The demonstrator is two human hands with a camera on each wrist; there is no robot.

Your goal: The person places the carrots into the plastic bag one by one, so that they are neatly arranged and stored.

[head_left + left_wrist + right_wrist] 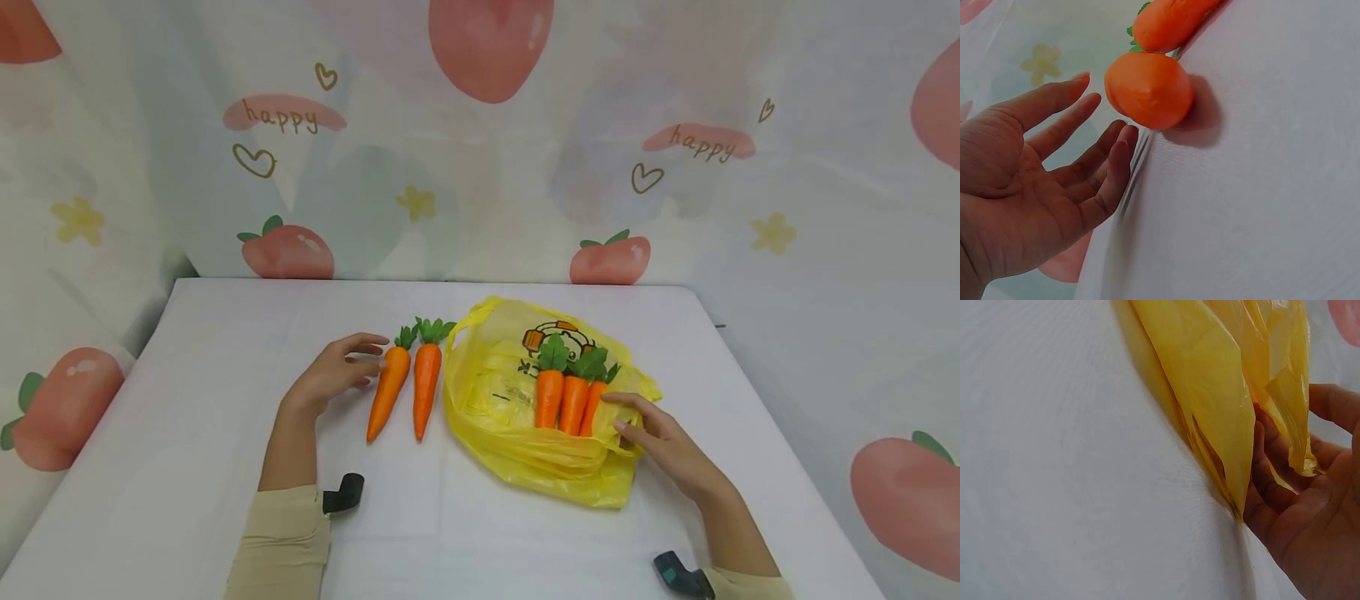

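Two orange toy carrots with green tops lie side by side on the white table (217, 375): the left carrot (390, 392) and the one beside it (426, 387). My left hand (371, 354) hovers just left of the left carrot, fingers relaxed and spread; in the left wrist view the open palm (1094, 119) faces that carrot's end (1147, 90) with a small gap. A crumpled yellow plastic bag (495, 400) lies to the right, with three more carrots (574, 404) on top. My right hand (626, 417) rests against the bag's right edge (1210, 394), its fingers (1272, 456) touching the plastic.
A cloth backdrop (480, 167) printed with peaches and "happy" hangs behind and beside the table. Black wrist cameras sit on the left forearm (343, 492) and the right forearm (678, 573). White tabletop stretches to the front and far left.
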